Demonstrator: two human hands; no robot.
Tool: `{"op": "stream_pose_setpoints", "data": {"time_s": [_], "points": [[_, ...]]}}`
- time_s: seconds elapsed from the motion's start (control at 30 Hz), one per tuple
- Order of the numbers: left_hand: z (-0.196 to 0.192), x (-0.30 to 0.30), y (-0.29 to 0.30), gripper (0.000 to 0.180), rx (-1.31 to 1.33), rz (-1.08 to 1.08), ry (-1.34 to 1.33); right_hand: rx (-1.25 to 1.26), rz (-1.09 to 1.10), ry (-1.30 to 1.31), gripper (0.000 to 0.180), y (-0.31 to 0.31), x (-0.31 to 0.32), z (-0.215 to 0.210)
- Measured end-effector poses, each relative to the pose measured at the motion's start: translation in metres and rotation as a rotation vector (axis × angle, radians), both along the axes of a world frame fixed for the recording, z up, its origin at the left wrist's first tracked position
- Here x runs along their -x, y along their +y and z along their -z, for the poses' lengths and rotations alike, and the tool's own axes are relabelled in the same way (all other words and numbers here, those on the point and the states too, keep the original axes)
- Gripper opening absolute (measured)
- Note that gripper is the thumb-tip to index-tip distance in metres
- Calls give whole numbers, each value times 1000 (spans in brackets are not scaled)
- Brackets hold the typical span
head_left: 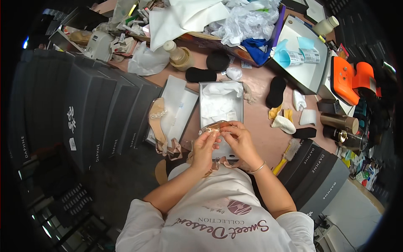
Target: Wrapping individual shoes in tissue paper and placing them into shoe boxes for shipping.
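Observation:
Just in front of my body I hold a sandal, mostly covered by my fingers. My left hand is closed on its near side, thumb and fingertips pinched at a clear strap. From the other side my right hand grips it, fingertips close to the left ones. Pinkish ribbon hangs below my hands near my shirt. Beyond them lies an open grey shoe box with white tissue paper inside. A matching beige sandal with a pearl strap rests across a box lid to the left.
Dark shoe boxes are stacked at left, more boxes at lower right. Black pads, a yellow-handled brush, a tape dispenser and a metal flask lie right. A bottle stands behind.

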State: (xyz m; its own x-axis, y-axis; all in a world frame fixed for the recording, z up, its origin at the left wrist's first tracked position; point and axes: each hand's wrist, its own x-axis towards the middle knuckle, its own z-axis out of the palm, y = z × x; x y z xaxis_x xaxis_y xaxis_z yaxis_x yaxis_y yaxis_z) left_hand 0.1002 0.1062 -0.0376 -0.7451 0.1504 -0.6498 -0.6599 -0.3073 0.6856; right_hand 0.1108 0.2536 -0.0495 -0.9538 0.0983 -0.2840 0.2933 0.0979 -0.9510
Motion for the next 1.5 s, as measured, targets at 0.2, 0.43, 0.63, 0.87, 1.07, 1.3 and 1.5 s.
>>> {"op": "stream_pose_setpoints", "data": {"time_s": [0.2,0.43,0.63,0.87,1.07,1.3,1.5], "points": [[7,-2,2,19,32,76,107,-65,-21,-67,21,1,5,-13],[5,-13,8,20,170,150,232,-119,-35,55,17,0,1,2],[7,-17,11,20,209,145,276,47,-30,-30,12,4,1,1],[6,-16,14,20,191,146,284,-154,20,125,10,-4,-2,-1],[9,-16,15,20,170,142,236,-38,-10,61,13,7,-7,3],[7,-18,16,20,237,213,258,223,132,-77,14,5,-14,8],[9,-21,16,20,258,235,311,49,62,58,11,10,-17,16]]}}
